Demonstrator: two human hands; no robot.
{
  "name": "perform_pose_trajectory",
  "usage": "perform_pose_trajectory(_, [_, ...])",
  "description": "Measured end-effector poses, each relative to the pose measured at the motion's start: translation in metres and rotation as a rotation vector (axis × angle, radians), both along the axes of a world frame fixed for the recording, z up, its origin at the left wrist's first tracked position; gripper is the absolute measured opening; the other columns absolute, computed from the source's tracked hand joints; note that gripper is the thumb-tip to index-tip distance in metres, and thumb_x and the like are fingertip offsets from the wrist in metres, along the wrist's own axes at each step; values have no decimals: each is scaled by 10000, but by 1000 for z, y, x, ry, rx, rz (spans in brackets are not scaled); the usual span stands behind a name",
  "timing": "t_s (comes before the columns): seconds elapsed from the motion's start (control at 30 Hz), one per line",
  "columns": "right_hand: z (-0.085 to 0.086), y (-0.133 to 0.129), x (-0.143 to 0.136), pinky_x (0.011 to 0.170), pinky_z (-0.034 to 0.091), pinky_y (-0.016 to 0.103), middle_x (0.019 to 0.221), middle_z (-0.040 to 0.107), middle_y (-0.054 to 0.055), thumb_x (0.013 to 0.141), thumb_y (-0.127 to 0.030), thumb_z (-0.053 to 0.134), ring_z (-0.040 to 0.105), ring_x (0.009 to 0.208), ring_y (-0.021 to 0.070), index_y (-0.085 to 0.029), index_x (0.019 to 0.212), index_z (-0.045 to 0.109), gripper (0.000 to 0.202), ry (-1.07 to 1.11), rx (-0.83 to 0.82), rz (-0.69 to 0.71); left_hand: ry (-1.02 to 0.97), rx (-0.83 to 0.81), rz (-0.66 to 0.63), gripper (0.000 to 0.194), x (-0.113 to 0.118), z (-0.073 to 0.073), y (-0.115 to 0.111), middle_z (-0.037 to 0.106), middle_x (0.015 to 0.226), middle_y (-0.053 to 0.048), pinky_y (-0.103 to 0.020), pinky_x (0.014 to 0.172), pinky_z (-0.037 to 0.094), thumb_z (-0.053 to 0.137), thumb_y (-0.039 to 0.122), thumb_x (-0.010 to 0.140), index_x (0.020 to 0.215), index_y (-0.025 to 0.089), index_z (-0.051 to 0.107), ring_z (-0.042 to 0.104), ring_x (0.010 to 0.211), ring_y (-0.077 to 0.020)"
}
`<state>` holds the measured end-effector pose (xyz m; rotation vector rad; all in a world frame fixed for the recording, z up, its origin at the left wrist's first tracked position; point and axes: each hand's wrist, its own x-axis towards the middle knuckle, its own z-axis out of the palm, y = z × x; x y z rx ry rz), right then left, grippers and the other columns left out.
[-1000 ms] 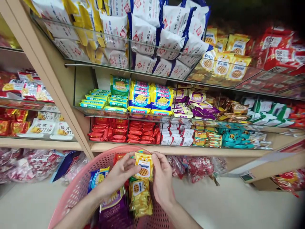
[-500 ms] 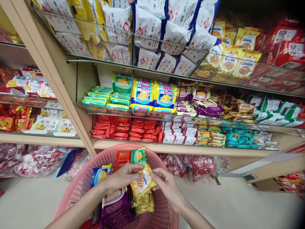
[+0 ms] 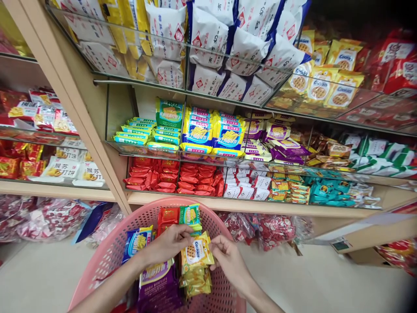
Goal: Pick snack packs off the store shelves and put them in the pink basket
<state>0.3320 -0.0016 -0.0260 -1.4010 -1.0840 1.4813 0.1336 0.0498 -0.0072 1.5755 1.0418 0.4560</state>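
Observation:
A yellow cookie packet (image 3: 196,253) lies over other yellow packets inside a pink basket (image 3: 97,243). My left hand (image 3: 172,241) is closed, its fingertips pinched at the packet's upper left edge. At the packet's right edge, my right hand (image 3: 226,254) pinches the corner between thumb and fingers. Behind the hands in the basket are a red packet (image 3: 168,216) and a green packet (image 3: 190,216). A blue packet (image 3: 138,243) and a large purple packet (image 3: 158,284) sit to the left, partly covered by my left forearm.
Glass shelves (image 3: 182,154) full of packaged snacks rise behind the basket. Plastic-wrapped bags (image 3: 276,228) lie below the bottom shelf. A wooden upright (image 3: 70,104) divides the shelving at the left. At the lower right stands a carton (image 3: 365,256) with red packets.
The cookie packet has turned slightly and lies flatter. My right hand has shifted a little to the right, and my left hand slightly left. The shelves have moved slightly in view.

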Motion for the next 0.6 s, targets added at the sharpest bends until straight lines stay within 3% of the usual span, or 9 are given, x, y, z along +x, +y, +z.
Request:
perform_pose_trajectory(0.17, [-13, -1, 2, 453, 484, 226, 611, 503, -44, 697, -555, 646, 470, 542, 90, -180, 707, 502, 402, 1, -9, -3, 135, 81, -9, 490, -3, 1, -4, 648, 929, -77, -295, 678, 450, 500, 507, 830, 1103, 113, 602, 585, 773, -192])
perform_pose_trajectory(0.33, [-28, 2, 3, 464, 494, 228, 602, 483, -50, 681, -602, 640, 457, 538, 82, -176, 700, 494, 451, 0, -18, 17, 339, 238, 80, 456, -18, 12, -7, 654, 1068, -102, -370, 853, 458, 466, 440, 854, 1204, 165, 565, 607, 957, -239])
perform_pose_trajectory(0.47, [-38, 6, -1, 454, 482, 233, 587, 518, -40, 622, -645, 648, 491, 506, 86, -176, 672, 481, 500, -38, -46, -3, 340, 293, 122, 454, -35, 21, -6, 675, 1077, -86, -364, 890, 476, 450, 479, 860, 1201, 205, 574, 621, 999, -245])
perform_pose_trajectory(0.6, [-53, 12, -7, 352, 342, 212, 493, 544, -34, 612, -677, 590, 464, 366, 91, -200, 675, 457, 499, -131, -92, 39, 278, 327, 200, 491, -63, 21, 1, 705, 1043, -63, -327, 882, 517, 454, 568, 829, 1142, 225, 614, 642, 1008, -242])
